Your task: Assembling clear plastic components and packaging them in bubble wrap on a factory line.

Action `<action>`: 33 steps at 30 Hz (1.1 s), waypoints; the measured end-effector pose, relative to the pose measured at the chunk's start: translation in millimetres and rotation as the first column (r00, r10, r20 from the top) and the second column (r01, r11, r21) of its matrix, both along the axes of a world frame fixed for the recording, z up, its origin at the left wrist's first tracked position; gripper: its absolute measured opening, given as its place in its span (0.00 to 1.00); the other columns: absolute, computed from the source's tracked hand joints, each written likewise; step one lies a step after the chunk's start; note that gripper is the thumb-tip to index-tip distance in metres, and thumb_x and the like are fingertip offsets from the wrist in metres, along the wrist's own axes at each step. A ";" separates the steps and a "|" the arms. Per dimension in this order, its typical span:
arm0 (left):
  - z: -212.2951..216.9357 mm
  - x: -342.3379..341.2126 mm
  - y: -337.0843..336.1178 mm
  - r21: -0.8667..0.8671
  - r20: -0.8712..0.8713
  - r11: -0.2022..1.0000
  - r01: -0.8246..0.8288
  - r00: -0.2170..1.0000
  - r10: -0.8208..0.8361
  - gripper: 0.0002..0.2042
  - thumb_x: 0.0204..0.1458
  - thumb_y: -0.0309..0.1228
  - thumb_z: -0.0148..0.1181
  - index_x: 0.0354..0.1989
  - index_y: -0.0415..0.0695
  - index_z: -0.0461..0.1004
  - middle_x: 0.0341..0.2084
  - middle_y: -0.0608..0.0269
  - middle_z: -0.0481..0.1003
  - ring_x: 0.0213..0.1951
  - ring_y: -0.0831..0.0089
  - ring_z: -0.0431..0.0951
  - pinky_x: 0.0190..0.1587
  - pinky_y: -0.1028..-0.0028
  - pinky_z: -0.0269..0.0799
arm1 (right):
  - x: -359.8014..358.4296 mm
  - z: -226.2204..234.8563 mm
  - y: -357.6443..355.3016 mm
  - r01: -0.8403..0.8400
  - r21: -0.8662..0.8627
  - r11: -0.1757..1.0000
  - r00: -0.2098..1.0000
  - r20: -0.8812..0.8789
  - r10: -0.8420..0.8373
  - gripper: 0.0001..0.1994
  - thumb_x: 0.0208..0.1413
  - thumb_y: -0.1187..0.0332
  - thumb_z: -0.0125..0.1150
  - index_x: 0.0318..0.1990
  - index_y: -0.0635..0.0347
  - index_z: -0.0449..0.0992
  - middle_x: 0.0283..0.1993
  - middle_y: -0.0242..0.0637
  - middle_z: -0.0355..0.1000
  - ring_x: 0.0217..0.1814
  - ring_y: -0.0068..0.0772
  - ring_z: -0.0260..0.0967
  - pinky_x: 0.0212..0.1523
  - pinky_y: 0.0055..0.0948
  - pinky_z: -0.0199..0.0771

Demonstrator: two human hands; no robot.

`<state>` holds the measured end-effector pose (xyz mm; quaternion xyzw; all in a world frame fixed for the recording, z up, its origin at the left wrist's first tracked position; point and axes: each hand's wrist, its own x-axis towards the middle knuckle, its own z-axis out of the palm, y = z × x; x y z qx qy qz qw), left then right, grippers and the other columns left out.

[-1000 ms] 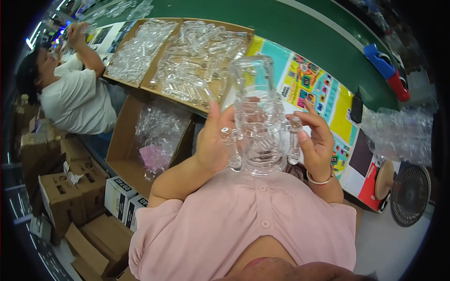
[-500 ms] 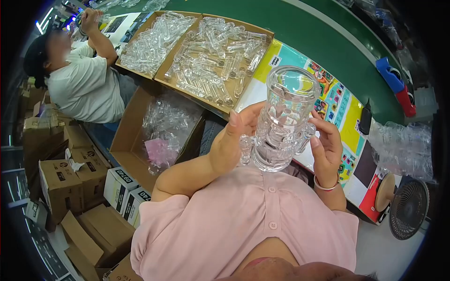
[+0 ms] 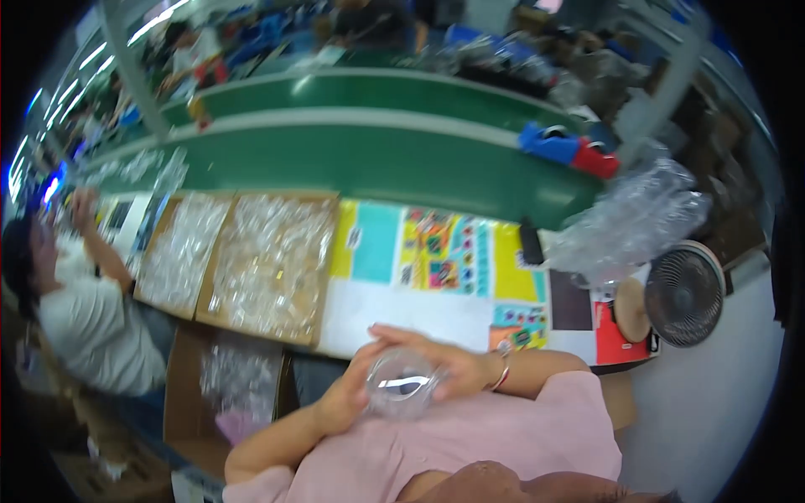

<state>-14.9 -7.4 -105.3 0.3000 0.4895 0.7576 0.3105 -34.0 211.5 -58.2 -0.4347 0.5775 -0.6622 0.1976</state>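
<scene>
Close in front of my pink shirt I hold a clear, glass-like vessel [image 3: 401,387], its round rim toward me. My left hand [image 3: 345,394] wraps its left side. My right hand [image 3: 449,362] closes round the far and right side, with a bracelet at its wrist. The fingers of both hands nearly meet behind the vessel. Its lower part is hidden, and the picture is somewhat blurred. Beyond the hands lies the work table [image 3: 402,323], covered with white and coloured printed sheets.
Two shallow cardboard trays [image 3: 251,330] of small clear tubular parts stand left. Below them an open carton [image 3: 183,394] holds clear plastic bags [image 3: 239,373]. A co-worker [image 3: 105,327] sits at far left. At right are bubble wrap [image 3: 641,222], a black fan [image 3: 683,293] and a blue-red tape dispenser [image 3: 566,151].
The vessel has come down and left, closer to my body, and its rim now turns toward me. Both hands close more tightly round it. My view has lifted, showing more of the room.
</scene>
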 end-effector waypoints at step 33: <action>119.1 -7.5 22.9 -0.397 -0.693 0.873 0.282 0.531 -0.487 0.42 0.45 0.58 0.52 0.60 0.36 0.51 0.60 0.34 0.45 0.62 0.37 0.45 0.59 0.45 0.43 | 52.0 29.3 1.3 -0.039 -0.051 0.998 0.826 -0.564 0.003 0.39 0.45 0.42 0.56 0.60 0.55 0.56 0.64 0.54 0.44 0.68 0.60 0.35 0.62 0.59 0.31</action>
